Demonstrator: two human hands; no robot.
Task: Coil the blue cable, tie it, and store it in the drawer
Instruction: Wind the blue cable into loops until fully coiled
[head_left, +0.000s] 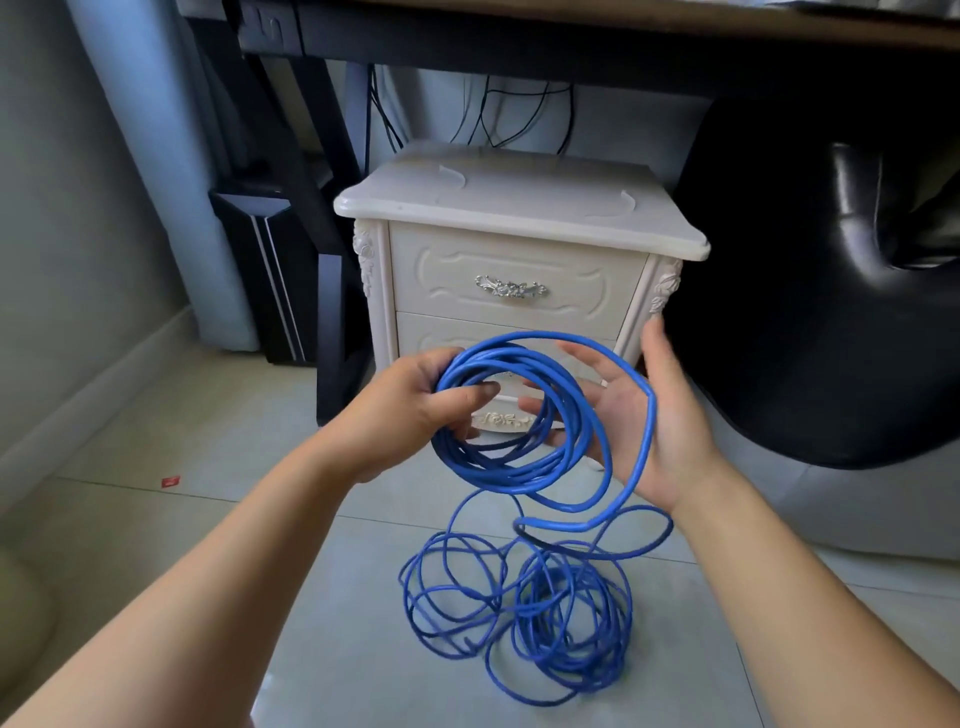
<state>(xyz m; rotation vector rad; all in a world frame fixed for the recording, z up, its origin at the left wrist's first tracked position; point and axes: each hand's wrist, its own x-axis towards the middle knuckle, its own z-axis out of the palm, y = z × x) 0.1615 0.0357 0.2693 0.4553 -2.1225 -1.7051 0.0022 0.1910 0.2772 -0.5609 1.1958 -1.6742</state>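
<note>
Above the floor (156, 441), blue cable (493, 470) coils between hands (410, 410) (660, 415).

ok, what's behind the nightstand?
Black cables hang down the wall under the desk. Their lower ends and any socket are hidden behind the nightstand.

The left hand (415, 410) grips a coil of blue cable (509, 475), thumb across the strands. The right hand (675, 431) is spread, palm inward, with an outer loop lying across it. The rest lies tangled on the tiled floor (208, 519) before a white nightstand (519, 208), its top drawer (447, 296) closed.
</note>
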